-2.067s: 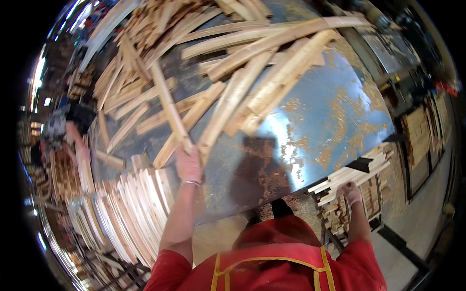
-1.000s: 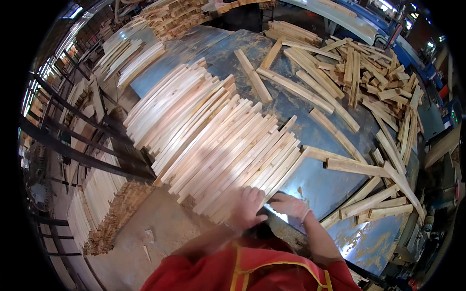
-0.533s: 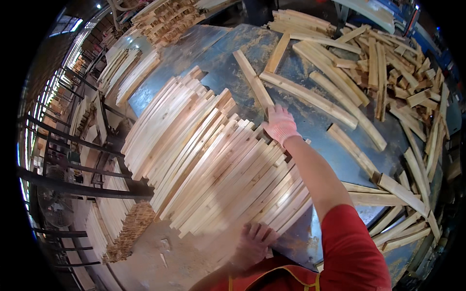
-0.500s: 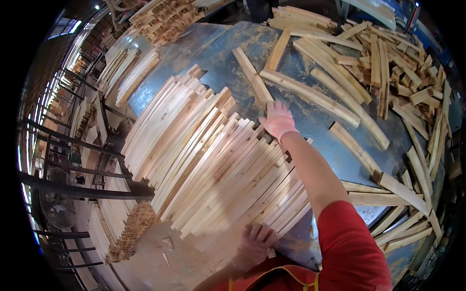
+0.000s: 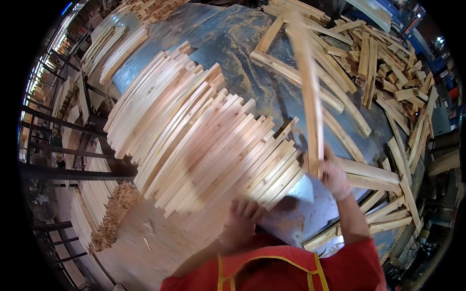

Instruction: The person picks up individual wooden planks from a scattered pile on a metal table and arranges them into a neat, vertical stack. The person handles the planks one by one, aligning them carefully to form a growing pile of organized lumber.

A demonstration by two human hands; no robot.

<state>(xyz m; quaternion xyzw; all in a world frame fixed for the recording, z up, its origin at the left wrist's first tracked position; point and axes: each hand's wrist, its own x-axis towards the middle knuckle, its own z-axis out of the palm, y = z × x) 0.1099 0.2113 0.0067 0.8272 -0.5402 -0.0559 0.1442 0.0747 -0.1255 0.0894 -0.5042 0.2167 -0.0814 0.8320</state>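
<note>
My right hand (image 5: 333, 175), in a pale glove, is closed around the near end of a wooden strip (image 5: 309, 97). This strip is raised off the table, pointing away from me, and its far part is smeared by motion. Beside it on the left lies a wide row of pale wooden strips (image 5: 194, 131), packed edge to edge with uneven ends. My left hand (image 5: 244, 216) rests at the near ends of that row, its fingers stretched toward the wood and nothing visible in them.
Loose strips (image 5: 286, 68) lie across the blue metal table (image 5: 218, 43) beyond the row. At the right, a heap of offcuts (image 5: 388, 72) and crossed strips (image 5: 378, 182) crowd the edge. Stacked strips (image 5: 116, 213) and dark metal bars (image 5: 77, 171) stand left.
My right hand has taken the strip that lay beyond the row, lifted it and drawn it toward me and to the right. My left hand stays by the row as the view shifts.
</note>
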